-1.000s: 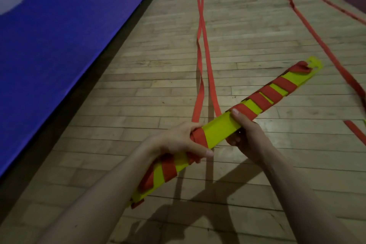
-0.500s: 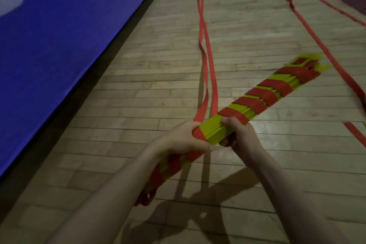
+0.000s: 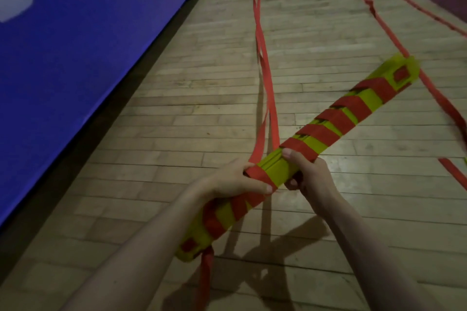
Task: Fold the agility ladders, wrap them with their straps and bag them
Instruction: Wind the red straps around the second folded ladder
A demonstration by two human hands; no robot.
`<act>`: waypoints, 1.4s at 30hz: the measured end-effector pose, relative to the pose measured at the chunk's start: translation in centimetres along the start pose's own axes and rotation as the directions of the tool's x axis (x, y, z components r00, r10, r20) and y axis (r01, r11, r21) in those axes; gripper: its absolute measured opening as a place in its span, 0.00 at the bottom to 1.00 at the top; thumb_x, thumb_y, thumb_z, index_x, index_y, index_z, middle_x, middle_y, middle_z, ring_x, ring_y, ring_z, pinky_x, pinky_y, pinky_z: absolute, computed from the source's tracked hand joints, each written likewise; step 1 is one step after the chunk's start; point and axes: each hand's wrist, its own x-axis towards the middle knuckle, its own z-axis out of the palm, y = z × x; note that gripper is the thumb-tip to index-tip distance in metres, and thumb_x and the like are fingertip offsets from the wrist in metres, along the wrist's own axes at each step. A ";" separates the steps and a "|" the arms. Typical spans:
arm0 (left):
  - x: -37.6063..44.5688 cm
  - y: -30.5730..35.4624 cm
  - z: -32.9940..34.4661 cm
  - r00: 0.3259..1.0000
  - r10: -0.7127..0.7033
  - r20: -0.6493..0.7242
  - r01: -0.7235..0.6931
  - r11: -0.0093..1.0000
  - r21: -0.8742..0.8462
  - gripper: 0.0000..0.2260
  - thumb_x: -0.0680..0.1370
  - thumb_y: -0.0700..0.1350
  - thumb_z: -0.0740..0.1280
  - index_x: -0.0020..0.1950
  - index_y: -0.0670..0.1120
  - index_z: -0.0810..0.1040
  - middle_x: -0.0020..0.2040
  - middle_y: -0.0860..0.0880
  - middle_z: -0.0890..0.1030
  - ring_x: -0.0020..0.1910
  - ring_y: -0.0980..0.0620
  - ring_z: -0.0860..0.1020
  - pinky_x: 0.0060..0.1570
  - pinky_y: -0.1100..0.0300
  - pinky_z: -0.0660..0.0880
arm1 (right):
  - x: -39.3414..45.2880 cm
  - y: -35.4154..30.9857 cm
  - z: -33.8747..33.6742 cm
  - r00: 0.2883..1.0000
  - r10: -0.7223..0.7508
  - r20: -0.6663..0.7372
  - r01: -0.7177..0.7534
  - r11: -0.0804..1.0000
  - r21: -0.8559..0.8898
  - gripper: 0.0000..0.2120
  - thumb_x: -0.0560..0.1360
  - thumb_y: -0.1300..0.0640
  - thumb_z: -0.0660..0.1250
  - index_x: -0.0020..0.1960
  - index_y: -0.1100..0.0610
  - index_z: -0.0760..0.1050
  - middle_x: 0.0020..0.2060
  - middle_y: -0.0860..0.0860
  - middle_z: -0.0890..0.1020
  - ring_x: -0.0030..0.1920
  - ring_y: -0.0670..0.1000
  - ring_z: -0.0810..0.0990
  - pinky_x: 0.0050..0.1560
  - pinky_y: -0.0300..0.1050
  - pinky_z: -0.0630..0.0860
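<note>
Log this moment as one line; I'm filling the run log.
phase: wrapping | left hand: grips bundle and strap | right hand: grips ladder bundle | red strap: trails across floor | bagged: no

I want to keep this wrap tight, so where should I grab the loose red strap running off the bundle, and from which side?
Judging by its pose, pinch the loose red strap just above where it leaves the yellow rung bundle, beside the left hand, coming from the far side. There its two strands converge and rise off the floor, so one pinch catches both.
</note>
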 end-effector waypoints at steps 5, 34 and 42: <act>-0.5 -0.2 3.0 0.842 0.290 -0.455 0.059 0.789 0.612 0.16 0.74 0.56 0.67 0.59 0.51 0.72 0.49 0.51 0.79 0.50 0.49 0.78 0.47 0.56 0.75 | 0.4 -0.6 0.7 0.981 0.168 -0.101 -0.191 0.938 -0.291 0.20 0.70 0.40 0.72 0.43 0.58 0.79 0.32 0.53 0.82 0.24 0.45 0.73 0.26 0.40 0.69; -0.2 1.4 1.2 0.993 0.043 -0.110 -0.069 0.968 -0.241 0.14 0.72 0.48 0.74 0.54 0.47 0.76 0.45 0.47 0.80 0.42 0.49 0.81 0.43 0.53 0.80 | 0.3 -0.5 -0.6 0.984 0.106 0.146 -0.073 0.974 -0.213 0.16 0.69 0.45 0.72 0.38 0.58 0.76 0.27 0.51 0.74 0.27 0.48 0.68 0.31 0.42 0.66; 0.0 1.9 3.2 0.875 0.315 -0.368 -0.004 0.766 0.643 0.29 0.73 0.59 0.69 0.70 0.53 0.65 0.60 0.50 0.74 0.58 0.47 0.75 0.53 0.53 0.73 | 0.1 2.0 0.2 0.965 0.219 -0.141 -0.211 0.975 0.068 0.16 0.73 0.49 0.72 0.34 0.56 0.69 0.22 0.49 0.68 0.22 0.47 0.65 0.24 0.39 0.60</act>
